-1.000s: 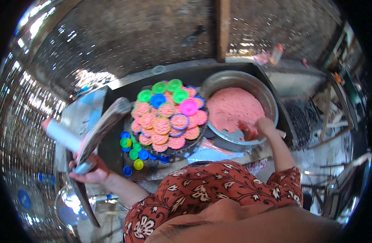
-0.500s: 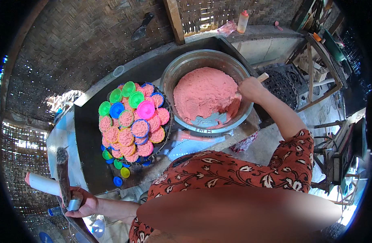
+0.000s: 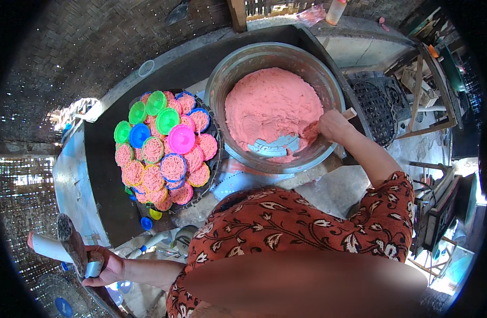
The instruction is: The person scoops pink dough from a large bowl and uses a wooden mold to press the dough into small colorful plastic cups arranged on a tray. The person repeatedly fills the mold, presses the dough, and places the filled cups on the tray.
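Note:
My right hand is closed around a wooden-handled tool at the right rim of a large metal basin. Its working end is hidden by pink dough, which is heaped in the basin with a bare patch of the bottom showing in front. At the lower left, my left hand grips a white tube with pink stuff at its far end. A dark wooden piece crosses in front of the tube; whether the two are joined I cannot tell.
Pink noodle-patterned rounds lie piled on a tray beside the basin, with green cups, a pink cup and a blue cup on top. A bottle stands on the back ledge. A wooden frame is at right.
The view has shifted, bringing the basin and dough higher and larger. My right hand still holds the tool at the basin's right side; my left hand keeps its grip on the tube.

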Demonstrator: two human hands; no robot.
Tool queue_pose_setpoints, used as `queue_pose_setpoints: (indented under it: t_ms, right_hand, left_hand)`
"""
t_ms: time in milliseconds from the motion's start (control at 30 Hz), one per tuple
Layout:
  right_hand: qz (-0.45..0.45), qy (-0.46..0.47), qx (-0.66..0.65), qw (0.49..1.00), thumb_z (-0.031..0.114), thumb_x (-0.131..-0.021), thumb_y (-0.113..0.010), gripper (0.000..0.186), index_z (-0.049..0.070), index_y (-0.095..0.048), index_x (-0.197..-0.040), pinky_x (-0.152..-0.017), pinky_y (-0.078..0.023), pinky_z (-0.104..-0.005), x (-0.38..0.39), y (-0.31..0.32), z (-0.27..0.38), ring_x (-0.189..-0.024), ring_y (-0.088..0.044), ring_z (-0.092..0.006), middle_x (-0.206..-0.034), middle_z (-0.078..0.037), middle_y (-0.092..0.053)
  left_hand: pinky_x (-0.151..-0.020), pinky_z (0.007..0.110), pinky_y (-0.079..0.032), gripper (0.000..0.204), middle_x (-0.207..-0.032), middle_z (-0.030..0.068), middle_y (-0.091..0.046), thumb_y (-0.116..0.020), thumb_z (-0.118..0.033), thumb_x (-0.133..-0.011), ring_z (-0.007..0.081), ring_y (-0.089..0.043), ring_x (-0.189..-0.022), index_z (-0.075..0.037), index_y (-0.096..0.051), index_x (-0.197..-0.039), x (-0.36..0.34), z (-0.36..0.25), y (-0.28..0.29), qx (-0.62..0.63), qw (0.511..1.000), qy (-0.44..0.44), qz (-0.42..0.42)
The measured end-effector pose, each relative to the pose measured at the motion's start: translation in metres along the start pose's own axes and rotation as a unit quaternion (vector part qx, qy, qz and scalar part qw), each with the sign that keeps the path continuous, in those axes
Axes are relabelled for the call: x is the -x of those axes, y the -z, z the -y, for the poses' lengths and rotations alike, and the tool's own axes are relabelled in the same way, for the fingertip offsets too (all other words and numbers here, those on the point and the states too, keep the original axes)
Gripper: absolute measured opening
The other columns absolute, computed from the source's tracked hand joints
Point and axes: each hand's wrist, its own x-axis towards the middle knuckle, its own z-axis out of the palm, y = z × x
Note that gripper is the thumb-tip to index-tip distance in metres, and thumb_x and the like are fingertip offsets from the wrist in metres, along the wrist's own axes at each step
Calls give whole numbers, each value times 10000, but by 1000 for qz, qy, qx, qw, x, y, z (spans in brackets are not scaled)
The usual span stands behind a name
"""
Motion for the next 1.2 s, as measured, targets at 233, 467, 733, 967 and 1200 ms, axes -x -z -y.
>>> queue_pose_setpoints:
  t_ms: [233, 467, 733, 967, 1200]
  right_hand:
    - [105, -7, -130, 986, 200, -639, -595, 184, 64, -663, -741, -677, -492, -377, -3, 20, 22, -769, -626, -267, -782, -132, -641]
    - [112, -22, -246, 963, 215, -747, -542, 219, 38, -653, -811, -709, -478, -414, -9, 9, 41, -807, -608, -311, -808, -169, -628]
    - [68, -6, -289, 955, 222, -744, -553, 189, 66, -653, -784, -683, -470, -432, -5, 8, 37, -752, -602, -330, -753, -178, -615]
    - [4, 5, -390, 921, 254, -741, -550, 208, 70, -646, -752, -644, -453, -424, 4, 9, 43, -694, -588, -333, -696, -170, -606]
    - [-31, 19, -551, 834, 362, -771, -558, 346, 54, -648, -902, -649, -458, -338, 30, 51, 14, -678, -604, -242, -714, -148, -619]
  left_hand:
    - [-931, 420, -362, 622, -1193, 150, -485, -661, -365, -678, 288, -443, -1109, -9, -464, -1148, 3, -7, -5, -48, 999, -19, -17]
    - [-934, 421, -361, 622, -1202, 150, -479, -648, -384, -691, 288, -444, -1114, -20, -459, -1159, -4, 0, 0, -29, 999, -12, -21]
    - [-911, 425, -395, 421, -1079, 111, -575, -642, -374, -699, 273, -522, -1036, -79, -582, -992, -1, -5, -5, 111, 979, 146, 88]
    - [-990, 458, -309, 329, -1182, 164, -507, -717, -288, -644, 314, -348, -1219, -114, -613, -903, -14, 5, -4, 25, 999, 39, 15]
    - [-963, 558, -284, 272, -1132, 157, -514, -620, -268, -751, 332, -412, -1136, -110, -585, -971, -13, -7, -17, 43, 973, 153, 168]
